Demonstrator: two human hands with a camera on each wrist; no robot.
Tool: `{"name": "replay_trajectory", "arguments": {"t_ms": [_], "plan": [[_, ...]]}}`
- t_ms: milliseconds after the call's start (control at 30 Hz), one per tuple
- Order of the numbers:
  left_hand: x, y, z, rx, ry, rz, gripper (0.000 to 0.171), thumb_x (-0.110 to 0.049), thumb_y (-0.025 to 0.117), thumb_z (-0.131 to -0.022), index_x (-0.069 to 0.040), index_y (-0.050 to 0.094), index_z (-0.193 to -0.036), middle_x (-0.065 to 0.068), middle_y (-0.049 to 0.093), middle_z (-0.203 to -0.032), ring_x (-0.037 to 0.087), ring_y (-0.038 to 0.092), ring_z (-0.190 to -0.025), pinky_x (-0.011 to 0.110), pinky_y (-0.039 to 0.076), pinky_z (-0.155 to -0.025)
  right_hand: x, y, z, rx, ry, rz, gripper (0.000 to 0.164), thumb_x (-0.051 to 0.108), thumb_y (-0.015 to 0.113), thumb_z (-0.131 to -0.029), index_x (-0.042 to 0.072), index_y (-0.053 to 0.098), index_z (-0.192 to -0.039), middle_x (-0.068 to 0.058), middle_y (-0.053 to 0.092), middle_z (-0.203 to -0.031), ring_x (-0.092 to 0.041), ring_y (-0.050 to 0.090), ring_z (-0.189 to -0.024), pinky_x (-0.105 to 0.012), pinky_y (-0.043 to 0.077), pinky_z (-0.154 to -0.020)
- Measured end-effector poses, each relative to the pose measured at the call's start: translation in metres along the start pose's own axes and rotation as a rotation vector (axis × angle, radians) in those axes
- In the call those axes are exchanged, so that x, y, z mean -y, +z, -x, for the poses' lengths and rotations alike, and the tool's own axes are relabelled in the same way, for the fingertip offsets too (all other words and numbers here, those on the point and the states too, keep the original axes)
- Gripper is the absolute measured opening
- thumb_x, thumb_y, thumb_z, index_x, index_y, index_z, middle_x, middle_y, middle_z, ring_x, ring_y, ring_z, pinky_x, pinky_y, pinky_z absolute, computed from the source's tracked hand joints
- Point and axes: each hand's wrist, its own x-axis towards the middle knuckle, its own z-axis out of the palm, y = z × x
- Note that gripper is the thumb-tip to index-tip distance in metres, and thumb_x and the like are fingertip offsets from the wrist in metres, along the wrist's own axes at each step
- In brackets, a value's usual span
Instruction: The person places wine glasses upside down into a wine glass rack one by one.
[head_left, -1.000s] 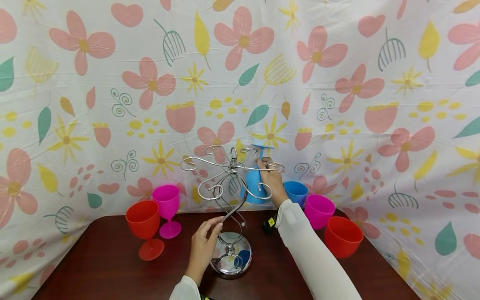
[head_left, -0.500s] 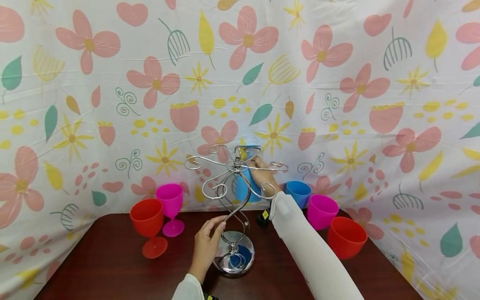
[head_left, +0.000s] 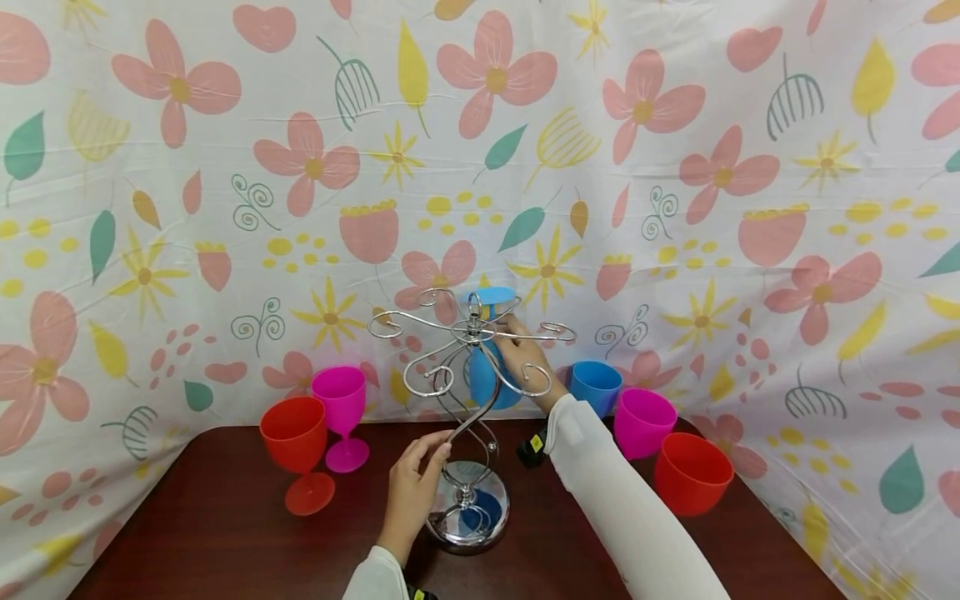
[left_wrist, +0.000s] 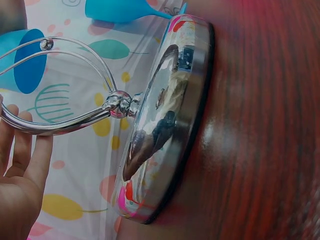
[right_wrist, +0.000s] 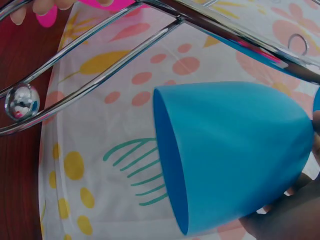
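Observation:
A chrome stemware rack (head_left: 472,333) with curling arms stands on its round base (head_left: 468,529) mid-table. My left hand (head_left: 414,487) holds one curved rod of its stem low down, thumb on the near side. Behind the rack, my right hand (head_left: 527,357) grips a blue plastic goblet (right_wrist: 235,155) upside down near its stem, the foot up level with the rack's top arms. The bowl's mouth points down in the head view. Rack arms partly cover this goblet and the right fingers.
On the left stand a red goblet (head_left: 294,437) and a pink goblet (head_left: 340,396). A blue goblet (head_left: 596,387), a pink goblet (head_left: 645,425) and a red goblet (head_left: 693,475) line the right side. A flowered cloth (head_left: 375,175) hangs behind the table (head_left: 210,517).
My right hand has carried the upside-down blue goblet left, in behind the rack's arms, and its foot has tipped slightly. My left hand stays on the rack's stem.

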Motion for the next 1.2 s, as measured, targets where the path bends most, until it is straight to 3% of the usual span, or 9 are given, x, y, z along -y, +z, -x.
{"name": "replay_trajectory", "arguments": {"t_ms": [367, 667, 800, 933, 1067, 1200], "plan": [[0.002, -0.001, 0.000, 0.001, -0.004, 0.008, 0.017, -0.028, 0.068, -0.097, -0.028, 0.074, -0.113, -0.013, 0.068, -0.102, 0.010, 0.067, -0.091, 0.025, 0.053, -0.072, 0.000, -0.013, -0.001, -0.059, 0.069, -0.073, 0.043, 0.050, 0.039, -0.106, 0.021, 0.050, -0.136, -0.010, 0.056, -0.137, -0.030, 0.050, -0.125, -0.051, 0.038, -0.104], [0.000, -0.001, 0.000, 0.004, -0.014, 0.011, 0.018, -0.026, 0.068, -0.097, -0.025, 0.074, -0.114, -0.012, 0.068, -0.103, 0.010, 0.067, -0.092, 0.025, 0.054, -0.075, -0.010, -0.013, -0.005, -0.035, 0.072, -0.101, 0.047, 0.056, 0.044, -0.103, 0.023, 0.055, -0.134, -0.009, 0.057, -0.136, -0.032, 0.056, -0.118, -0.049, 0.047, -0.093], [-0.001, -0.001, 0.000, 0.008, -0.018, 0.013, 0.018, -0.027, 0.068, -0.097, -0.026, 0.074, -0.114, -0.013, 0.068, -0.103, 0.010, 0.067, -0.092, 0.026, 0.054, -0.074, -0.013, -0.011, -0.009, -0.032, 0.084, -0.079, 0.055, 0.062, 0.047, -0.099, 0.023, 0.056, -0.137, -0.009, 0.060, -0.133, -0.033, 0.053, -0.121, -0.051, 0.043, -0.098], [0.001, -0.001, 0.000, 0.011, -0.024, 0.007, 0.018, -0.028, 0.068, -0.097, -0.029, 0.074, -0.114, -0.013, 0.068, -0.101, 0.010, 0.066, -0.090, 0.025, 0.053, -0.072, -0.015, -0.010, -0.010, -0.019, 0.110, -0.065, 0.064, 0.068, 0.048, -0.095, 0.024, 0.054, -0.143, -0.009, 0.055, -0.142, -0.034, 0.045, -0.134, -0.053, 0.036, -0.107], [0.003, -0.001, 0.001, 0.007, -0.024, 0.002, 0.018, -0.028, 0.069, -0.097, -0.030, 0.074, -0.114, -0.014, 0.068, -0.099, 0.010, 0.066, -0.090, 0.025, 0.053, -0.072, -0.017, -0.008, -0.011, -0.004, 0.101, -0.067, 0.065, 0.063, 0.049, -0.097, 0.022, 0.051, -0.147, -0.010, 0.046, -0.151, -0.034, 0.037, -0.142, -0.052, 0.032, -0.112], [0.003, -0.001, 0.001, 0.009, -0.025, 0.003, 0.017, -0.029, 0.068, -0.097, -0.030, 0.073, -0.114, -0.014, 0.068, -0.098, 0.010, 0.065, -0.090, 0.025, 0.053, -0.071, -0.025, -0.004, -0.012, -0.022, 0.064, -0.077, 0.062, 0.055, 0.052, -0.098, 0.017, 0.051, -0.147, -0.014, 0.050, -0.147, -0.034, 0.045, -0.136, -0.051, 0.037, -0.108]]}}
